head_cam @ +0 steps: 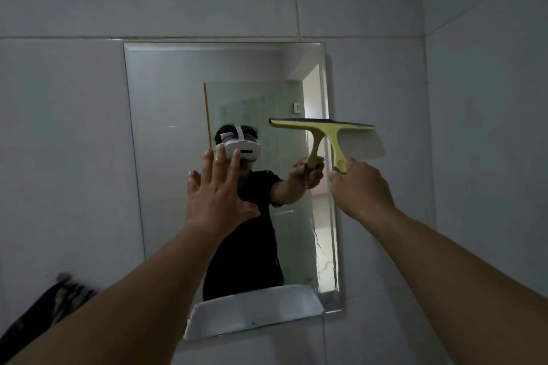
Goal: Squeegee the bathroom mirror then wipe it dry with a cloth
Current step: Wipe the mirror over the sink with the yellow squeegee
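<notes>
A frameless rectangular mirror (166,133) hangs on the grey tiled wall. My right hand (360,187) grips the handle of a yellow-green squeegee (335,135), whose dark blade lies level across the mirror's right edge, about halfway up. The blade's right end reaches past the glass onto the tile. My left hand (216,190) is raised flat in front of the middle of the mirror, fingers spread, holding nothing. Whether it touches the glass I cannot tell. The reflection shows a person in a black shirt holding the same squeegee.
A white sheet or panel (255,314) leans against the mirror's lower edge. A dark striped cloth (50,302) hangs at the lower left. The side wall (489,127) meets the mirror wall in a corner close to the right of the mirror.
</notes>
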